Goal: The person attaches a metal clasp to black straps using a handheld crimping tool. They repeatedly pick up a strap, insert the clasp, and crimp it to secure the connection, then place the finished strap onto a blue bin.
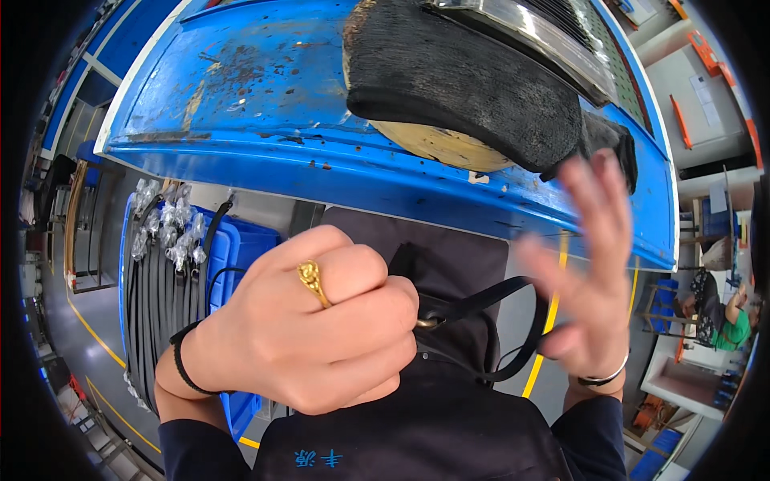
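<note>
My left hand [313,329] is closed in a fist in front of my dark apron, with a gold ring on one finger. It grips a black belt [531,345]; a bit of brass-coloured metal [429,323], perhaps part of the buckle, shows beside the knuckles. What lies inside the fist is hidden. The strap curves out to the right in a loop toward my right hand [589,280]. That hand is raised with its fingers spread and blurred by motion. Its thumb is close to the loop; whether they touch I cannot tell.
A scuffed blue workbench [241,104] spans the front, bearing a black cloth-covered pad [465,88] and a metal-edged fixture [529,40]. At left, several black belts [164,313] with plastic-wrapped buckles hang by a blue crate [245,244]. A person in green [731,327] is far right.
</note>
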Available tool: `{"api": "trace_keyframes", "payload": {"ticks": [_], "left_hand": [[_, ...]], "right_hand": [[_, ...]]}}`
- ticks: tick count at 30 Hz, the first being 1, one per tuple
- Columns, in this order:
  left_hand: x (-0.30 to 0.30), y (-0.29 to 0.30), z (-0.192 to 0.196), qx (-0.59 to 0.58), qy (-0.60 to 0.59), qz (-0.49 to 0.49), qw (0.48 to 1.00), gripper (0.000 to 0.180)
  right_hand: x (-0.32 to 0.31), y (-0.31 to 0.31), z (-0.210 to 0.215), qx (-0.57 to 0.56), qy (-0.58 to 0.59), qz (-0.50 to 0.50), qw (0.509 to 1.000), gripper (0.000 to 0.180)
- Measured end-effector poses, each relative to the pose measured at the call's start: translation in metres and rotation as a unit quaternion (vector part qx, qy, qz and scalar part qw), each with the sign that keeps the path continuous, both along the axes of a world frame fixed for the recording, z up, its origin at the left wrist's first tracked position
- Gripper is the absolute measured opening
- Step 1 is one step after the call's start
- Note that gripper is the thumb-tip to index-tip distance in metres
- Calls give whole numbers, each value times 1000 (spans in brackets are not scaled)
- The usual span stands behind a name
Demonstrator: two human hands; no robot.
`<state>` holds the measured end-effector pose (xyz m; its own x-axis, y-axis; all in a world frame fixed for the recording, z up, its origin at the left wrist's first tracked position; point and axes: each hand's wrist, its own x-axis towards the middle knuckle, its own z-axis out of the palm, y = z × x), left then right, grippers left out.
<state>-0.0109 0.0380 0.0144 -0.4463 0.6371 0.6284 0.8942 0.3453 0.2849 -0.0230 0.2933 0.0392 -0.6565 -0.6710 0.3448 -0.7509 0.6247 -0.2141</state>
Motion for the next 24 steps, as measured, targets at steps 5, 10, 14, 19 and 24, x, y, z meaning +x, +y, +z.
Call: {"api": "trace_keyframes", "payload": {"ticks": [5, 10, 14, 19, 24], "left_hand": [[-4, -15, 6, 10, -14, 38, 999, 14], [-3, -18, 6, 68, -111, 42, 991, 18], [-5, -17, 8, 62, -154, 40, 985, 18], [-7, -14, 11, 64, -185, 23, 980, 18], [-7, -12, 13, 73, -182, 15, 981, 17]], "right_hand": [[-24, 38, -13, 39, 99, -242, 964, 49], [-18, 37, -9, 141, 97, -239, 956, 42], [14, 12, 9, 53, 62, -67, 994, 49], [16, -4, 4, 111, 156, 78, 978, 47], [12, -8, 7, 150, 158, 112, 970, 46]]}}
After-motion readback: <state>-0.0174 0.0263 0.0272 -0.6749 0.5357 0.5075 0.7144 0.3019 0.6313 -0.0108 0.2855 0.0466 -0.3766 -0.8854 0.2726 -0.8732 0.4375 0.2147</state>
